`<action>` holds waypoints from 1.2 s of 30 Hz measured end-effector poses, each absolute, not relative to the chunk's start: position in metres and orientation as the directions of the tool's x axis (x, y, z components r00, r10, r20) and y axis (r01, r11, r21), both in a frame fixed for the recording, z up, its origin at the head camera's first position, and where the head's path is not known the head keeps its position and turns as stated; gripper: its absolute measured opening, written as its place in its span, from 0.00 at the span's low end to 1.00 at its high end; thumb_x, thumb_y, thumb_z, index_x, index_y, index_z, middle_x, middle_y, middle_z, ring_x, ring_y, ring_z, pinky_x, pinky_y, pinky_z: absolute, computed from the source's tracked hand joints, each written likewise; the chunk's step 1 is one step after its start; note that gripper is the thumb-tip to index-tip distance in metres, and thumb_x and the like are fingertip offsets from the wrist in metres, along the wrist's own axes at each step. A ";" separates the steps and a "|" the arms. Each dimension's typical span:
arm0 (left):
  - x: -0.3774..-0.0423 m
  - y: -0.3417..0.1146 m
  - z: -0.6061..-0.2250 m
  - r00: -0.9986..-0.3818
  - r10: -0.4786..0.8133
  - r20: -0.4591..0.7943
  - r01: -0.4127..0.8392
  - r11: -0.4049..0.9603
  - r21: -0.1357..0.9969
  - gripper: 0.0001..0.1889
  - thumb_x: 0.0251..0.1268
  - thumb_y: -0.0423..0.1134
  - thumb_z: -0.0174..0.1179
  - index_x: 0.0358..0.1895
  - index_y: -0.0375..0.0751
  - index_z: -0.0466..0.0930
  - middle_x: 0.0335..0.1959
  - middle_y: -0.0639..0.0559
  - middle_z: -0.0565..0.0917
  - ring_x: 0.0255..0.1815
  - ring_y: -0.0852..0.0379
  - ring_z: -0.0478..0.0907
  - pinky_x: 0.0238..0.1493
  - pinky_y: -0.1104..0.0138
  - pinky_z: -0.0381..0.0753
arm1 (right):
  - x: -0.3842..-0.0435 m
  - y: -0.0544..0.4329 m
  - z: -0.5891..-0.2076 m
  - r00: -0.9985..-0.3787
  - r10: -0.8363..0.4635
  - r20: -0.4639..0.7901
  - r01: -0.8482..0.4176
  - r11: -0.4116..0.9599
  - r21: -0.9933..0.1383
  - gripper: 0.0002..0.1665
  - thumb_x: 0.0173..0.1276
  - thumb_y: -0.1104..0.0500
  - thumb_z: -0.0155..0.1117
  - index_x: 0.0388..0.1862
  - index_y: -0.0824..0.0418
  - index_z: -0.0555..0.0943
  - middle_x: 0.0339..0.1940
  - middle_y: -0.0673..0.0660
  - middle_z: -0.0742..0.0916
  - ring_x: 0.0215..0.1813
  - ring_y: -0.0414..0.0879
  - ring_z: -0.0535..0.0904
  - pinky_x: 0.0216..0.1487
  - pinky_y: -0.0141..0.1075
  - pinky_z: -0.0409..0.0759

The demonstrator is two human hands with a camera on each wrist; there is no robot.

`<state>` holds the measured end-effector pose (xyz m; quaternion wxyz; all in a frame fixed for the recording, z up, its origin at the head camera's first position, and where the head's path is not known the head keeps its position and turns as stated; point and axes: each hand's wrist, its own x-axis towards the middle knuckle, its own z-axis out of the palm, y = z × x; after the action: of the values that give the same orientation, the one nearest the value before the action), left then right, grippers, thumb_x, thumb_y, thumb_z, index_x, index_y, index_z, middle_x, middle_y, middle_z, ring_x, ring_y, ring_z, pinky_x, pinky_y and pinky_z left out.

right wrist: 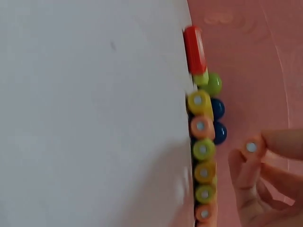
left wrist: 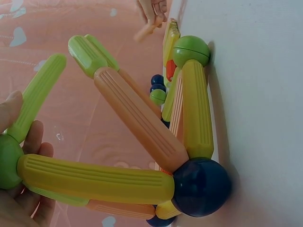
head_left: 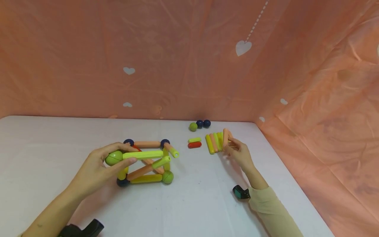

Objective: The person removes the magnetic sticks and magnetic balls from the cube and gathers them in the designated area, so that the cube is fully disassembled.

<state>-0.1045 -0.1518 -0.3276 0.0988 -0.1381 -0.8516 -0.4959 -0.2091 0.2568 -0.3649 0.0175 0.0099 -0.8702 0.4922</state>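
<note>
My left hand grips a green ball at a raised corner of a frame built of rods and balls. A light green rod sticks out of that ball to the right. From the ball a curved yellow rod runs down to a dark blue ball at the frame's base. An orange rod tipped with a light green piece slants up from the same blue ball. My right hand pinches an orange rod, its magnet end showing, above the right end of a row of rods.
The row of yellow, orange and green rods lies on the white table. Left of it are a short red rod and a short light green rod. A loose green ball and two blue balls sit near the back curtain.
</note>
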 end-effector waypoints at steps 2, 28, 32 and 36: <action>-0.104 -0.152 -0.328 -0.942 0.135 0.306 0.333 0.473 0.816 0.09 0.61 0.44 0.66 0.44 0.58 0.82 0.40 0.55 0.81 0.39 0.61 0.71 0.35 0.73 0.68 | -0.212 0.261 -0.365 -0.998 0.044 0.048 -0.018 0.529 -0.848 0.27 0.71 0.60 0.58 0.65 0.71 0.70 0.53 0.71 0.80 0.33 0.35 0.79 0.35 0.26 0.79; -0.105 -0.151 -0.330 -0.942 0.138 0.307 0.336 0.448 0.829 0.09 0.61 0.43 0.66 0.44 0.57 0.82 0.35 0.54 0.81 0.32 0.60 0.70 0.29 0.70 0.69 | -0.253 0.299 -0.384 -0.879 0.443 -0.179 0.316 0.259 -0.913 0.23 0.72 0.58 0.54 0.61 0.68 0.74 0.33 0.45 0.80 0.26 0.29 0.77 0.32 0.21 0.75; -0.105 -0.151 -0.330 -0.944 0.134 0.302 0.329 0.455 0.827 0.09 0.61 0.44 0.66 0.44 0.57 0.82 0.37 0.55 0.82 0.33 0.60 0.70 0.29 0.70 0.69 | -0.252 0.298 -0.384 -0.888 0.431 -0.162 0.325 0.339 -0.883 0.24 0.71 0.54 0.56 0.60 0.65 0.76 0.36 0.46 0.81 0.28 0.32 0.75 0.32 0.23 0.73; -0.105 -0.151 -0.329 -0.946 0.133 0.296 0.324 0.458 0.828 0.09 0.61 0.44 0.66 0.44 0.56 0.82 0.39 0.55 0.82 0.34 0.60 0.70 0.30 0.70 0.69 | -0.248 0.292 -0.381 -0.897 0.424 -0.124 0.309 0.402 -0.862 0.24 0.70 0.51 0.57 0.60 0.64 0.77 0.47 0.54 0.83 0.32 0.35 0.72 0.32 0.24 0.72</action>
<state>-0.1052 -0.1511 -0.3295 0.0947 -0.1346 -0.8486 -0.5028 -0.2478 0.2923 -0.3810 0.0572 -0.2192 -0.8354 0.5008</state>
